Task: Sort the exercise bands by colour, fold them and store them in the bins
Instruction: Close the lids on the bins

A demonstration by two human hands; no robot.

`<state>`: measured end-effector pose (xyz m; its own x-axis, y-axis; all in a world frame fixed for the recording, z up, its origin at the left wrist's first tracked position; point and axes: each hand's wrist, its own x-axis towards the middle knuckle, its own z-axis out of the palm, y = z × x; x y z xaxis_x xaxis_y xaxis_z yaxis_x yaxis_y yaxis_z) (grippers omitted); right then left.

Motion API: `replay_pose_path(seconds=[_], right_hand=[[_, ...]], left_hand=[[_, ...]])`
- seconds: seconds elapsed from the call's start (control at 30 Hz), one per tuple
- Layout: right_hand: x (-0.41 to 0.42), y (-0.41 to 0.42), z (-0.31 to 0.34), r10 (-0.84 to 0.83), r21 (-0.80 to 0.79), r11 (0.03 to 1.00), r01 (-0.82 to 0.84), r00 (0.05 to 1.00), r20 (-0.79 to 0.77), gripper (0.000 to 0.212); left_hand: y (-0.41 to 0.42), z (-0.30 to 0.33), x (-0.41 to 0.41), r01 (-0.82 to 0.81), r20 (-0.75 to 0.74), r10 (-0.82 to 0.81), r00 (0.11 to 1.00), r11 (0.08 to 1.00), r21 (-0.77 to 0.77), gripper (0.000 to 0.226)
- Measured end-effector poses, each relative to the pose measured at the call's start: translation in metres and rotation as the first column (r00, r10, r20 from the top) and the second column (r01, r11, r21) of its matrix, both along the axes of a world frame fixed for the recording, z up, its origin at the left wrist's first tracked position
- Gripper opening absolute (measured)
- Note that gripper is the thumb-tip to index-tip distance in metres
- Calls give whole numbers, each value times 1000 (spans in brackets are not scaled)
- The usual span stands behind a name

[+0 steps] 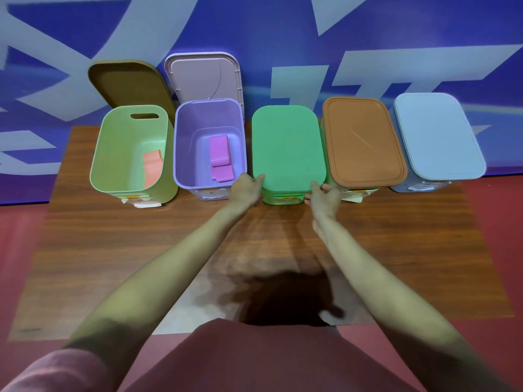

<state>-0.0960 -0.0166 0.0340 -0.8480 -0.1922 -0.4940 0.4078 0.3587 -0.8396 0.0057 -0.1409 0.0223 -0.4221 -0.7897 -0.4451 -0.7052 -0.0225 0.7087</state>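
Five bins stand in a row at the table's far edge. The light green bin (119, 154) on the left is uncovered and holds a folded orange band (152, 166). Beside it the uncovered purple bin (184, 154) holds folded pink bands (220, 158). The middle green bin carries a green lid (287, 148). My left hand (247, 189) grips that lid's near left corner. My right hand (324, 195) grips its near right corner. The orange-lidded bin (363, 142) and the pale blue bin (437, 137) on the right are covered.
A brown lid (127, 83) and a lilac lid (203, 77) lean against the blue-and-white wall behind the two uncovered bins. The wooden table (141, 250) stretches toward me with a dark shadow near its front edge. Red floor surrounds it.
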Motion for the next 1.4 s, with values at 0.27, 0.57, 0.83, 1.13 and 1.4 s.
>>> replay_pose_path(seconds=[0.27,0.57,0.83,1.13,1.4], right_hand=[[-10,3,-4,-44,-55,997,51,990,131,21],[-9,13,2,145,186,974,-130,987,-73,30],[-20,-9,23,614,427,781,-456,439,-656,22],[-52,-74,35,824,697,541,-470,129,-552,57],[-33,-171,45,882,768,433,-471,46,-469,69]], left_hand=[[1,1,4,-64,-54,77,996,978,198,44],[0,7,13,-24,-40,31,999,987,161,45],[-7,35,20,178,175,-129,976,936,-303,37],[-83,45,50,159,203,-37,978,763,-627,30],[-202,64,59,434,385,-206,900,508,-744,47]])
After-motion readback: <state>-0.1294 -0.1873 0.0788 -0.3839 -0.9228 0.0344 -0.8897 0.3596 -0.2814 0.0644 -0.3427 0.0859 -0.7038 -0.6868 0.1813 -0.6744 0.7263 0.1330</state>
